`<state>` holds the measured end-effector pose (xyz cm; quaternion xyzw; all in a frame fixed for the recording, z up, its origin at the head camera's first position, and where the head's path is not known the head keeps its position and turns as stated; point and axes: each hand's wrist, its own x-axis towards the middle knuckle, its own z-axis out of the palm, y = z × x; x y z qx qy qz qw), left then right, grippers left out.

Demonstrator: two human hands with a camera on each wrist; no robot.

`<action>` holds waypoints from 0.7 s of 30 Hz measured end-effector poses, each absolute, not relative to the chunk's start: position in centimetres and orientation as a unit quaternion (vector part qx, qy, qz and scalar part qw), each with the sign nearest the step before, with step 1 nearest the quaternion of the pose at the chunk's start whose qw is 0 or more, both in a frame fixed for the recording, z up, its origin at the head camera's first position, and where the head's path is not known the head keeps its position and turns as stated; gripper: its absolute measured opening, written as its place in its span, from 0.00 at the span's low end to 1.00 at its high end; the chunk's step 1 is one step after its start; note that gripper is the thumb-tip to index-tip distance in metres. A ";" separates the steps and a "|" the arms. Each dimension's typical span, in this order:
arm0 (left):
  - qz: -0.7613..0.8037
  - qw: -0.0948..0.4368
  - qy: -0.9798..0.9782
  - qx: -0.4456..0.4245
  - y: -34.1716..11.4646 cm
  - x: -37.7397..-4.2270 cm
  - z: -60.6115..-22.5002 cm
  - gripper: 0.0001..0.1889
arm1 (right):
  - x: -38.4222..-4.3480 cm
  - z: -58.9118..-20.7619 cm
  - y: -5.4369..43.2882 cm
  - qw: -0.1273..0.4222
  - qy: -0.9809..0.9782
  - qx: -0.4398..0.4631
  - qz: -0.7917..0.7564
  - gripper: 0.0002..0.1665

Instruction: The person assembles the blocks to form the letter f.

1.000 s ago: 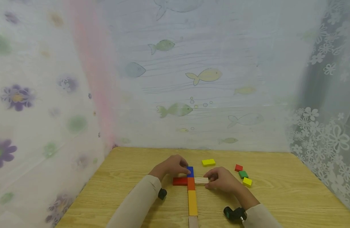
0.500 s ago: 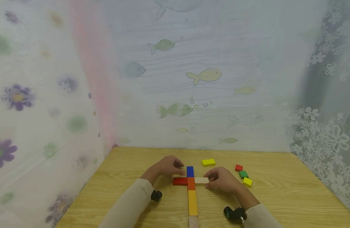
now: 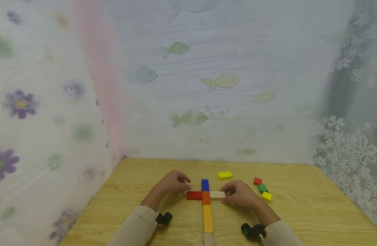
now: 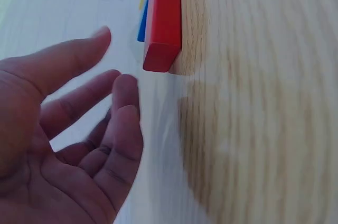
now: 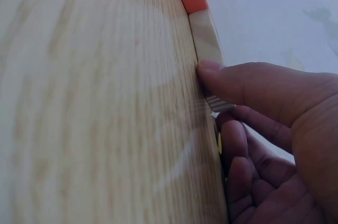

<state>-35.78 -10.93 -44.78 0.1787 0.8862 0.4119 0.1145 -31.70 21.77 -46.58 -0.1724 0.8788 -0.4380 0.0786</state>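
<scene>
Left hand [image 3: 173,182], grip slack, near red block [image 3: 194,195]; right hand [image 3: 240,194], pinch grip on pale block [image 3: 217,194]

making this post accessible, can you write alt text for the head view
The right hand holds the striped block in a cross of coloured blocks on a wooden table; the empty left hand is near the cross's red block. Four loose blocks lie nearby, before a fish-print backdrop.
</scene>
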 end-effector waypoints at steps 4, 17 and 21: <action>0.439 0.134 0.870 0.180 -11.3 -35.3 -44.9 0.17 | -31.8 -46.6 21.8 0.079 0.877 -0.176 -0.440 0.22; 0.480 0.160 0.844 0.180 -11.7 -34.8 -45.3 0.16 | -32.0 -46.6 21.7 0.078 0.881 -0.176 -0.432 0.22; 0.484 0.160 0.841 0.183 -12.1 -34.9 -45.4 0.17 | -32.1 -46.5 21.6 0.082 0.879 -0.181 -0.434 0.22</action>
